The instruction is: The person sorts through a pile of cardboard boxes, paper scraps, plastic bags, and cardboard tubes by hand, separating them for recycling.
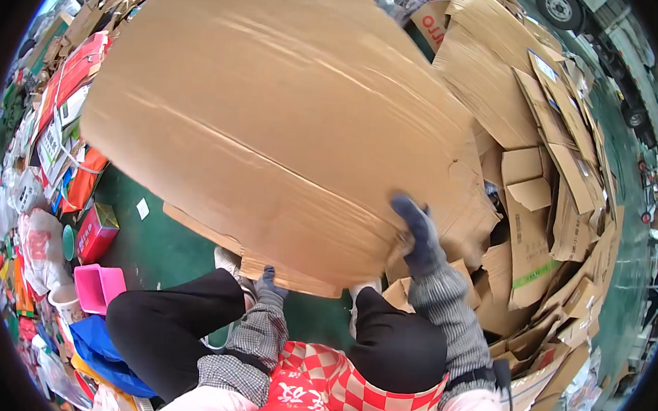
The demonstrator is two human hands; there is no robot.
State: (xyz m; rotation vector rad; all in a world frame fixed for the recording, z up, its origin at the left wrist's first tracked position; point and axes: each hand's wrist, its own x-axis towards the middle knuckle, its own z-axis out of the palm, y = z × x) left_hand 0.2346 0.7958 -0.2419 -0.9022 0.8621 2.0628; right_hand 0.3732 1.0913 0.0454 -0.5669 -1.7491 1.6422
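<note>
Head view: a large cardboard sheet (273, 127) fills the middle of the frame, tilted, its long lower edge running from 9 o'clock down toward 6 o'clock. It is held off the green floor (153, 247).

The left hand (270, 283), in a dark glove, sits just below centre at 6 o'clock. Its fingers are curled up against the sheet's lower edge and grip it. The fingertips are hidden behind the board.

The right hand (416, 237), also in a dark glove, is at about 4 o'clock from centre. Its fingers lie stretched over the front face of the sheet at the right corner, clamping the edge. The thumb cannot be seen.

Below the hands, toward 6 o'clock, are black trousers (171, 324) and a red-and-white checked apron (348, 391).

At 3 o'clock a heap of flattened cartons (541, 181) lies just beside the sheet, and part of it goes under the sheet's right edge.

At 8 o'clock, well apart from the left hand, a pink tub (98, 285) stands on the floor with a red box (95, 233) just above it. Mixed bags and packaging are piled along the left rim.
</note>
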